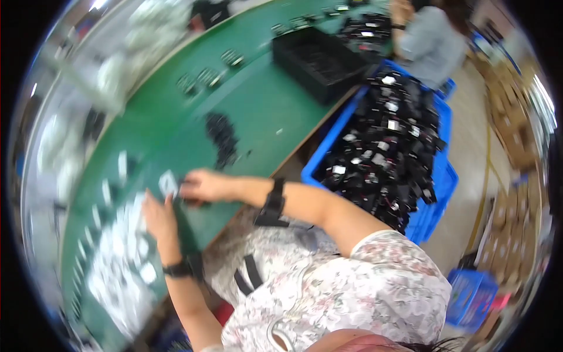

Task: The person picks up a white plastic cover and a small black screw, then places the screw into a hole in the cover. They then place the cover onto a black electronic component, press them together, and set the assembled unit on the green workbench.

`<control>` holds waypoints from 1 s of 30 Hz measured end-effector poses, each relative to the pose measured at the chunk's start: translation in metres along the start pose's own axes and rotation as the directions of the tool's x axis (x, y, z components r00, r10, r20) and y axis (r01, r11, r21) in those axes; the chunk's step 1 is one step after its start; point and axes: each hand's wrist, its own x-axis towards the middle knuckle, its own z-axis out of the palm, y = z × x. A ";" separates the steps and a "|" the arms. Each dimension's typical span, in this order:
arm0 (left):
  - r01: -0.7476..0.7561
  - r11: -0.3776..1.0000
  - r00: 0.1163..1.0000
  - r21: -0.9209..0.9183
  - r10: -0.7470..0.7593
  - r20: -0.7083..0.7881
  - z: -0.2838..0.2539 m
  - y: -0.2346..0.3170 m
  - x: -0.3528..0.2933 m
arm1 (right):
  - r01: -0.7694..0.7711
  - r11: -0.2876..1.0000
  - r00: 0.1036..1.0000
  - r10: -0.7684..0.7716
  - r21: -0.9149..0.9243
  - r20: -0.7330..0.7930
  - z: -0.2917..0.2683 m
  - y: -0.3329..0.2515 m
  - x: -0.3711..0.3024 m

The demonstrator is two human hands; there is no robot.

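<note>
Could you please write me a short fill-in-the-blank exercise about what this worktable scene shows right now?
1. The table top is ____ in colour.
2. The crate heaped with small black parts beside the table is ____.
3. The right hand and the left hand are over the table, and each arm wears a ____ wrist strap.
4. The empty tray farther along the table is ____.

Missing words: green; blue; black; black

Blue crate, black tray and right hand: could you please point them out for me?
blue crate [441,176], head view, its right rim.
black tray [293,61], head view, its near side wall.
right hand [202,186], head view, back of hand.
</note>
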 end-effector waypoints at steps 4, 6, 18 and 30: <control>-0.196 0.969 0.967 -0.151 0.166 -0.192 0.007 -0.013 -0.012 | -0.016 0.996 0.988 0.002 -0.091 -0.155 -0.015 -0.030 0.003; -0.253 0.953 0.947 -0.168 0.209 -0.243 -0.002 -0.012 -0.018 | -0.084 0.952 0.982 0.028 -0.295 -0.188 -0.030 -0.045 0.008; -0.083 0.982 0.988 -0.168 0.059 -0.143 -0.001 0.021 0.010 | 0.085 0.901 0.981 -0.152 -0.426 -0.125 -0.023 -0.089 0.020; -0.440 0.568 0.895 -0.695 0.337 -0.291 -0.008 0.002 -0.005 | 0.386 0.057 0.906 -0.211 -0.921 0.367 -0.006 -0.090 0.029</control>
